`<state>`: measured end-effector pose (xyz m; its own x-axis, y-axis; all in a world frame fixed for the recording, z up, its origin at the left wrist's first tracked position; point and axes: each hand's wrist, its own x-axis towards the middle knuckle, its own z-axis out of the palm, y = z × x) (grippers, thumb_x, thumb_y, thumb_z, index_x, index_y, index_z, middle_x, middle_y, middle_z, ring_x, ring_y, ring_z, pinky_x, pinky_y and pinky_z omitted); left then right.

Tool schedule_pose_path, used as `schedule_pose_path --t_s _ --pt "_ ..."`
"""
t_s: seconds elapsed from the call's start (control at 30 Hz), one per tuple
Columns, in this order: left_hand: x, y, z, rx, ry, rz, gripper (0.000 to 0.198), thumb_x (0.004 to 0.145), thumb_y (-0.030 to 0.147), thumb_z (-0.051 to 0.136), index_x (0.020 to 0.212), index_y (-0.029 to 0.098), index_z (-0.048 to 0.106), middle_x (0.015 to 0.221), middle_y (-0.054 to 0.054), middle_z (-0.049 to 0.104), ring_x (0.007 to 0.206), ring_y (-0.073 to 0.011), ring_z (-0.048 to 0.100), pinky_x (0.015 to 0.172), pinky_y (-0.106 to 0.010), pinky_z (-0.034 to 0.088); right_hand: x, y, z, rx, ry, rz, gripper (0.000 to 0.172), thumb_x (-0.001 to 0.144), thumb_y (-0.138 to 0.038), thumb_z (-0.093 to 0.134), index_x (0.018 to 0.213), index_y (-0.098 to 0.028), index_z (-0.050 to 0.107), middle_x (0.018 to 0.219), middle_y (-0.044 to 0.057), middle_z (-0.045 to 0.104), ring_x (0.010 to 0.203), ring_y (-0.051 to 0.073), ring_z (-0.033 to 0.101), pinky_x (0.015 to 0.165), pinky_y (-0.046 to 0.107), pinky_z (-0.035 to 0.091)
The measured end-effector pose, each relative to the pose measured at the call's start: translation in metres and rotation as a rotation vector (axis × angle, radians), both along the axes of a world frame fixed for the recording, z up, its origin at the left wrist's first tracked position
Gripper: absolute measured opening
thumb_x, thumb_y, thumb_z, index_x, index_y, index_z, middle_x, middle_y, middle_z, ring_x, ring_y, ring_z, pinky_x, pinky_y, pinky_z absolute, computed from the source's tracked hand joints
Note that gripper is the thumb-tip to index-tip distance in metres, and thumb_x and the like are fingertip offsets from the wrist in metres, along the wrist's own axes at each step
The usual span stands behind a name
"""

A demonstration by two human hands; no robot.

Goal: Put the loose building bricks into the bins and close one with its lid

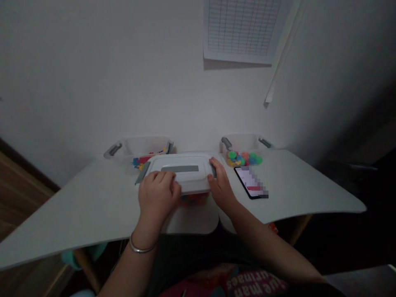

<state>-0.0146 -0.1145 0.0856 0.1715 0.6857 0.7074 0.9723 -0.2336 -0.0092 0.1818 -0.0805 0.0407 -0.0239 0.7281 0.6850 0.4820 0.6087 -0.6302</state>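
A white lid with a grey handle strip sits over a storage box near the middle of the table. Orange-red pieces show through the box's front below the lid. My left hand, with a silver bangle at the wrist, rests on the lid's front left part with its fingers curled and thumb pressed in. At the other end, my right hand grips the lid's right edge by the grey latch, thumb on top and fingers over the side. The left grey latch sticks out at a slant.
Behind on the left stands an open clear bin with colourful pieces. Another clear bin, holding round coloured pieces, is back right. A phone lies right of the box on the white table. A printed sheet hangs on the wall.
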Motion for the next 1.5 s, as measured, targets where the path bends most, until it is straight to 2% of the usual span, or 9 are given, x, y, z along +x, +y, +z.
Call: schedule_pose_path --t_s 0.17,0.3,0.37,0.43,0.6,0.77,0.97,1.23,1.5 --pt "-0.002 0.003 -0.003 0.04 -0.012 -0.037 0.025 0.083 0.024 0.048 0.092 0.016 0.07 0.095 -0.01 0.072 0.089 -0.0282 0.062 0.081 -0.042 0.046 -0.03 0.002 -0.007 -0.076 0.038 0.177 0.063 0.096 -0.049 0.03 0.149 -0.014 0.025 0.156 0.014 0.028 0.145 0.021 0.023 0.12 0.044 0.021" --pt "0.002 0.004 -0.01 0.068 -0.022 -0.076 0.03 0.084 0.024 0.048 0.103 0.018 0.07 0.111 -0.009 0.071 0.094 -0.0269 0.065 0.086 -0.042 0.045 -0.03 0.017 -0.009 -0.037 0.019 0.3 0.058 0.095 -0.051 0.032 0.144 -0.019 0.037 0.151 0.011 0.039 0.141 0.021 0.032 0.117 0.042 0.028" --pt "0.003 0.004 -0.012 0.067 -0.032 -0.08 0.032 0.084 0.023 0.047 0.105 0.017 0.07 0.109 -0.009 0.072 0.093 -0.0269 0.066 0.088 -0.043 0.045 -0.019 0.03 -0.01 -0.03 0.044 0.245 0.05 0.095 -0.044 0.034 0.138 -0.02 0.045 0.143 0.012 0.048 0.132 0.022 0.046 0.109 0.043 0.038" --pt "0.003 0.005 -0.013 0.055 -0.048 -0.08 0.032 0.083 0.023 0.047 0.105 0.017 0.071 0.108 -0.009 0.073 0.094 -0.0271 0.067 0.089 -0.044 0.045 -0.003 0.045 -0.012 -0.058 0.017 0.025 0.043 0.092 -0.034 0.038 0.13 -0.019 0.052 0.135 0.013 0.054 0.119 0.022 0.055 0.099 0.042 0.045" --pt "0.003 0.005 -0.012 0.034 -0.095 -0.084 0.032 0.082 0.022 0.048 0.104 0.018 0.072 0.109 -0.009 0.073 0.094 -0.0281 0.067 0.089 -0.046 0.045 0.036 0.071 -0.021 -0.271 -0.614 -0.33 0.025 0.084 -0.018 0.052 0.102 -0.015 0.07 0.113 0.013 0.067 0.112 0.026 0.054 0.1 0.038 0.038" --pt "0.004 0.005 -0.012 0.042 -0.082 -0.085 0.032 0.083 0.022 0.047 0.103 0.017 0.072 0.109 -0.009 0.073 0.094 -0.0281 0.068 0.09 -0.047 0.045 0.045 0.073 -0.036 -0.284 -0.815 -0.424 0.024 0.086 -0.017 0.052 0.104 -0.015 0.069 0.107 0.012 0.068 0.106 0.026 0.055 0.088 0.035 0.039" --pt "0.003 0.005 -0.013 0.066 -0.067 -0.089 0.031 0.082 0.021 0.048 0.102 0.017 0.072 0.107 -0.009 0.073 0.093 -0.0267 0.068 0.088 -0.043 0.046 0.043 0.068 -0.034 -0.296 -0.884 -0.354 0.018 0.088 -0.021 0.054 0.096 -0.014 0.069 0.101 0.012 0.069 0.103 0.025 0.055 0.088 0.033 0.037" --pt "0.003 0.004 -0.012 0.065 -0.09 -0.09 0.031 0.08 0.02 0.049 0.101 0.016 0.072 0.108 -0.009 0.073 0.092 -0.0281 0.068 0.087 -0.044 0.046 0.04 0.055 -0.01 -0.234 -0.517 -0.308 0.014 0.086 -0.024 0.053 0.087 -0.016 0.064 0.096 0.01 0.067 0.099 0.024 0.055 0.09 0.033 0.039" --pt "0.003 0.004 -0.015 0.095 -0.06 -0.082 0.032 0.082 0.022 0.049 0.105 0.017 0.071 0.112 -0.009 0.072 0.094 -0.0277 0.068 0.085 -0.042 0.046 0.046 0.042 0.012 -0.062 -0.119 -0.412 0.011 0.083 -0.029 0.048 0.08 -0.021 0.055 0.087 0.009 0.061 0.092 0.026 0.053 0.088 0.041 0.041"
